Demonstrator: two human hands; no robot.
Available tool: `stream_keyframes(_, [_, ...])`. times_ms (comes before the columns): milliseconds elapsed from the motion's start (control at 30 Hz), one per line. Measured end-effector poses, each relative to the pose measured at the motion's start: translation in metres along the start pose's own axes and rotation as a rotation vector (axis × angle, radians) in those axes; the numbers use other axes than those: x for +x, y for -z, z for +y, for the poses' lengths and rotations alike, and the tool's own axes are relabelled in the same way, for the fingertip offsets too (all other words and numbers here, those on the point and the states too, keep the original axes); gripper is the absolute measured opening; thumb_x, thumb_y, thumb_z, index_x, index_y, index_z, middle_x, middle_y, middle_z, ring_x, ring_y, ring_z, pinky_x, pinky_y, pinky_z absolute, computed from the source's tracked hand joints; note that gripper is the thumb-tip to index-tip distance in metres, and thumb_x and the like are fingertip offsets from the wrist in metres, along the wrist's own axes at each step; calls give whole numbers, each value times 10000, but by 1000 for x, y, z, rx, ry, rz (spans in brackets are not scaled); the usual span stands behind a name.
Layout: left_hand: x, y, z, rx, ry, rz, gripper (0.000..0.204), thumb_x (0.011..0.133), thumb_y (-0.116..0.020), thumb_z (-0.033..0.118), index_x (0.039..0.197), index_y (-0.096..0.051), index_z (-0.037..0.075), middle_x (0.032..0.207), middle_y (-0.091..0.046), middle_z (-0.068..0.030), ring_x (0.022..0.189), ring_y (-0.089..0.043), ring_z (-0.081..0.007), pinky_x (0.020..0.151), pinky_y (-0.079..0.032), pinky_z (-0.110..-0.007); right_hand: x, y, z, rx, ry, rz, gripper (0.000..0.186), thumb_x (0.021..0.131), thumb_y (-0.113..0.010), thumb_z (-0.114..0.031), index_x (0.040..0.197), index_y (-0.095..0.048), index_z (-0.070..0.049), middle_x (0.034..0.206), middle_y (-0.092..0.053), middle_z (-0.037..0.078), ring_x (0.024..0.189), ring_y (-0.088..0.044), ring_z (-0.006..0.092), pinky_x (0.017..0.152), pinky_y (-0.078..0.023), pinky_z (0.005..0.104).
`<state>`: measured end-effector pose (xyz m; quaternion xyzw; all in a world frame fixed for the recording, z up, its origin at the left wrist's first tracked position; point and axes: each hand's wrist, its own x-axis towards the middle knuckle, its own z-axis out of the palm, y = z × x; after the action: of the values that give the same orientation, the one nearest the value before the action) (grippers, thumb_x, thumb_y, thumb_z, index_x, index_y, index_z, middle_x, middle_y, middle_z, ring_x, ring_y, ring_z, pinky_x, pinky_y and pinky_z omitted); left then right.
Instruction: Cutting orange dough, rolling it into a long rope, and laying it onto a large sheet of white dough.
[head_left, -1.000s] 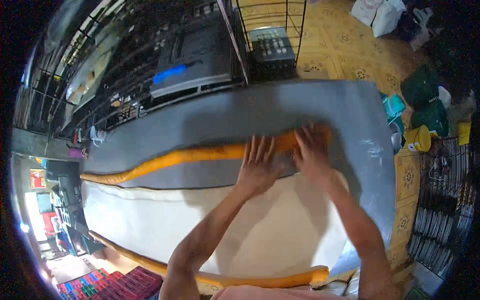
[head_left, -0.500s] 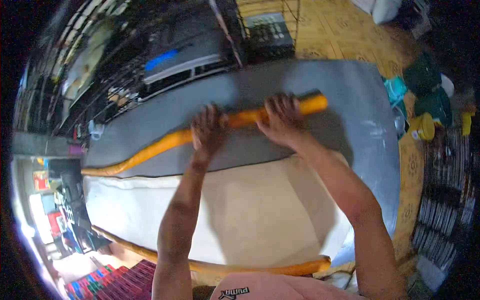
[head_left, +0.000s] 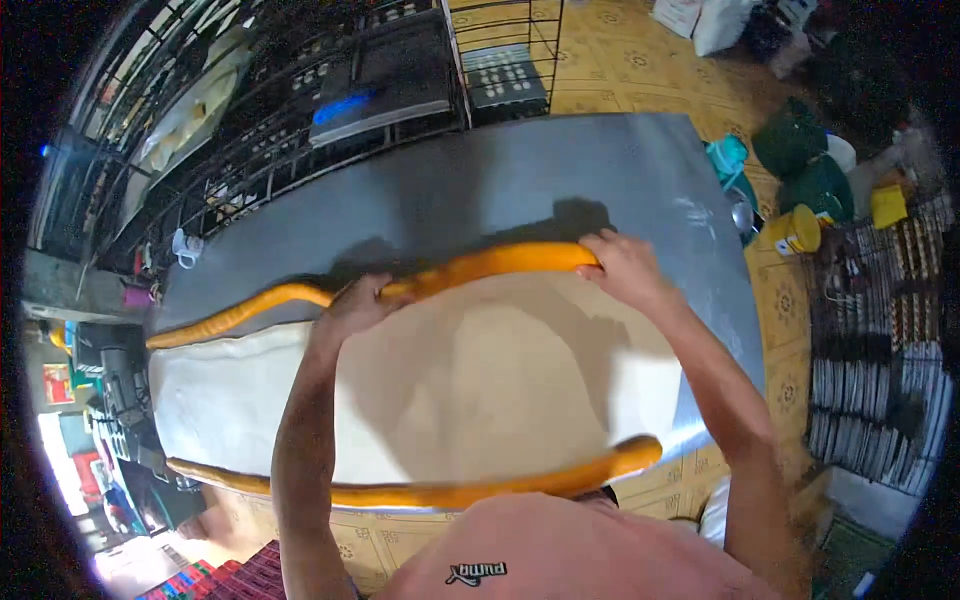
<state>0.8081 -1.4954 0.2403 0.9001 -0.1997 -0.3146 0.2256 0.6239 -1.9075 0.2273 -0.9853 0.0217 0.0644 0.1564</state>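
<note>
A long orange rolling pole [head_left: 470,270] lies across the grey tabletop [head_left: 560,180], along the far edge of a wide sheet of pale dough [head_left: 450,390]. The left hand [head_left: 352,303] presses on the pole near its middle, fingers curled over it. The right hand [head_left: 620,268] covers the pole's right end, its grip clenched on that tip. Between the two hands the pole runs bare; past the left hand it bends away toward the left rim. A second orange pole [head_left: 450,492] lies along the dough's near edge, just by the person's chest, untouched.
</note>
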Motion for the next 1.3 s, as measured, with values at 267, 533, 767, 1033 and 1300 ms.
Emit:
stream_keyframes(267, [-209,-131,-146,110,-286,366,1003,980,-775,375,1739,-182,97,1790,-185,-237,1633,-118,-539,1312,-210,-620,-272,-51,-88,125,-358,249,586,997,-681,-168,1538,-528,-1,1557,-525,295,1420,-525,476,1186,-452,487])
stream_keyframes(533, [-284,-215,-219,327,60,265,924,1018,-642,461,1748,-169,147,1806,-116,-236,1618,-114,-580,1239,-175,-773,-569,-216,-156,312,-942,176,520,1035,-677,-255,1460,-584,31,1418,-631,306,1344,-583,479,1090,-509,499])
stream_keyframes(767, [-257,-227,-171,498,-79,120,764,1044,-625,436,1681,-342,122,1748,-233,-300,1532,-218,-674,1087,-316,-863,-756,-442,-186,1079,-1206,-314,535,1000,-716,-416,1360,-658,-24,1080,-742,187,993,-720,345,928,-595,464])
stream_keyframes(1033, [-286,-324,53,-95,-325,414,511,1107,-612,283,1511,-549,-22,1432,-653,-297,1312,-649,-408,1088,-529,-473,-826,-423,-165,2088,-1134,357,433,1107,-567,-271,1447,-631,-11,1336,-716,82,1135,-691,235,921,-601,390])
stream_keyframes(1300, [-326,-485,303,113,-658,-453,434,1033,-669,238,1442,-652,94,1374,-706,-209,1230,-697,-399,1053,-548,-512,-867,-362,-1,1527,-1421,55,573,1015,-658,-501,1443,-606,-123,1208,-693,47,946,-637,212,754,-590,498])
